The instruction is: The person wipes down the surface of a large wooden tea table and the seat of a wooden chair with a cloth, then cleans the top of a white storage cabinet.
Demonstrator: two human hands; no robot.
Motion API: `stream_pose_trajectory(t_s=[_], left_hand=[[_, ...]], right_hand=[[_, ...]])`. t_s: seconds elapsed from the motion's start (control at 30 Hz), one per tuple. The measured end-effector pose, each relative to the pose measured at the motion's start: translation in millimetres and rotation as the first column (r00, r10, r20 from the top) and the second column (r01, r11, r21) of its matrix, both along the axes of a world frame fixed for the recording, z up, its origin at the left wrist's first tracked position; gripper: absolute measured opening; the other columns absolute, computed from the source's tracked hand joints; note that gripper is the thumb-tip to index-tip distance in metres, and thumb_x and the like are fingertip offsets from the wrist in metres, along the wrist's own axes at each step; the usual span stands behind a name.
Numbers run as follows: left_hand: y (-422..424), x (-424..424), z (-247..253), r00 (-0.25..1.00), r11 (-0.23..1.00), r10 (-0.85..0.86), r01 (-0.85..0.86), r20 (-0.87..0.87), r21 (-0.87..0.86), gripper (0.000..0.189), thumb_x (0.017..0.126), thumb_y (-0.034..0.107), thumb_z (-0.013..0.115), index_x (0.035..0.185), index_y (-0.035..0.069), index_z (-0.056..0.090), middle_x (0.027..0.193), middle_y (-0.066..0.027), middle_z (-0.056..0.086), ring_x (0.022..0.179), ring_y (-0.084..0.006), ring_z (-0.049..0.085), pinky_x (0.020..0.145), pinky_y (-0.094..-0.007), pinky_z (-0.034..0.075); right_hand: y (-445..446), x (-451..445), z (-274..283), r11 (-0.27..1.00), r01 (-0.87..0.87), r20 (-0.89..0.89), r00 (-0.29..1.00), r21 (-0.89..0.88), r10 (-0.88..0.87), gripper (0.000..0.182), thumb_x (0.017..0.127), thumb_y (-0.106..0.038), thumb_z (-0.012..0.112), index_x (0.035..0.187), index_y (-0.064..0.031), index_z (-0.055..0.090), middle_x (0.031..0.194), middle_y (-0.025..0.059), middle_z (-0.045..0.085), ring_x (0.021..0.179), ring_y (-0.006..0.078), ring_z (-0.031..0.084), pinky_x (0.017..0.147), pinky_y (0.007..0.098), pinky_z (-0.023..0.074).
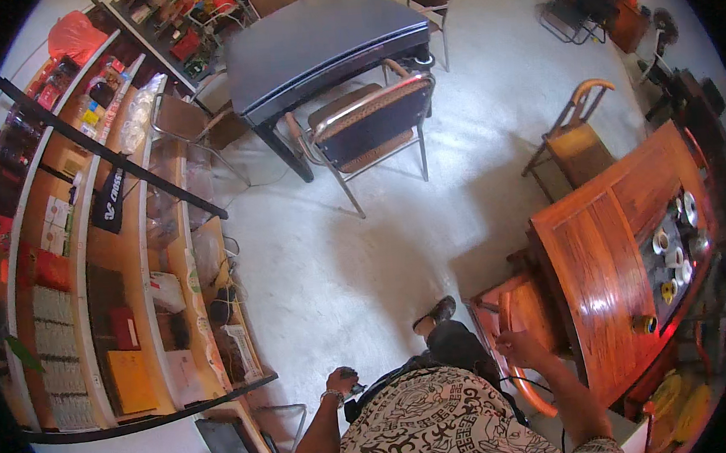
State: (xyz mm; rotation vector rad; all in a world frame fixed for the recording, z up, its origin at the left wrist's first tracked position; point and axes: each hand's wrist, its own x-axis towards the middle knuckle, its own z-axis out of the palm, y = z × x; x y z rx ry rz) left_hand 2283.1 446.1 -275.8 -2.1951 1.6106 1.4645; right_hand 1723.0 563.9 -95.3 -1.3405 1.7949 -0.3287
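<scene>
My left hand, with a bracelet at its wrist, hangs low beside my patterned shirt. Its fingers are curled around a small dark object, too small to name. On the other side, my right hand is raised at the curved wooden armrest of a chair beside the polished wooden table. Whether its fingers grip the armrest cannot be told. A dark cord runs below the right wrist. One of my feet in a dark shoe shows on the pale floor.
Shelves with boxes, jars and bags line the left. Ahead stands a dark square table with metal-framed chairs. Another wooden chair is at the tea table's far side. Cups sit on its dark tray.
</scene>
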Motion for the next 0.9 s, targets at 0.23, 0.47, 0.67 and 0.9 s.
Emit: stream_pose_trajectory(t_s=[0.23,0.47,0.67,0.9], left_hand=[[-153.3,-94.5,61.6,0.97,0.951,-0.245,0.242,0.01,-0.191,0.046,0.079,0.03,0.081,0.119,0.011,0.07,0.11,-0.0118,0.077,0.103,-0.0283,0.074,0.092,-0.0408,0.058],[-281.6,-247.8,137.9,0.871,0.916,-0.306,0.16,-0.385,-0.368,0.05,0.084,0.02,0.08,0.13,0.008,0.063,0.111,-0.0114,0.074,0.102,-0.022,0.071,0.092,-0.0367,0.056],[-329.0,-442.8,252.2,0.494,0.859,-0.441,0.475,-0.75,-0.192,0.064,0.088,0.004,0.077,0.146,0.006,0.051,0.127,-0.0061,0.065,0.115,-0.0151,0.061,0.102,-0.033,0.05],[-446.6,-544.1,292.8,0.225,0.578,-0.66,0.762,-0.716,-0.294,0.077,0.088,0.0,0.072,0.156,0.005,0.037,0.138,-0.0092,0.055,0.123,-0.017,0.057,0.106,-0.0338,0.047]], right_hand=[[-75.9,-19.3,31.1,0.997,-0.019,-0.045,0.999,0.069,0.022,0.028,0.095,-0.029,0.069,0.112,-0.0074,0.072,0.099,0.0186,0.075,0.089,0.04,0.073,0.08,0.0495,0.0582],[-158.5,-46.6,39.2,0.994,0.047,0.066,0.997,-0.099,-0.04,0.03,0.098,-0.028,0.067,0.118,-0.006,0.07,0.098,0.0209,0.074,0.086,0.0394,0.072,0.077,0.0484,0.0571],[-273.0,-53.4,81.3,0.833,0.486,0.451,0.826,-0.263,-0.34,0.053,0.097,-0.041,0.073,0.131,-0.0021,0.061,0.095,0.0183,0.074,0.087,0.0291,0.073,0.08,0.0413,0.0573],[-383.7,-106.8,123.4,0.72,0.673,0.515,0.683,-0.17,-0.517,0.047,0.097,-0.033,0.075,0.128,0.0008,0.063,0.09,0.0128,0.074,0.078,0.0179,0.068,0.07,0.037,0.0548]])
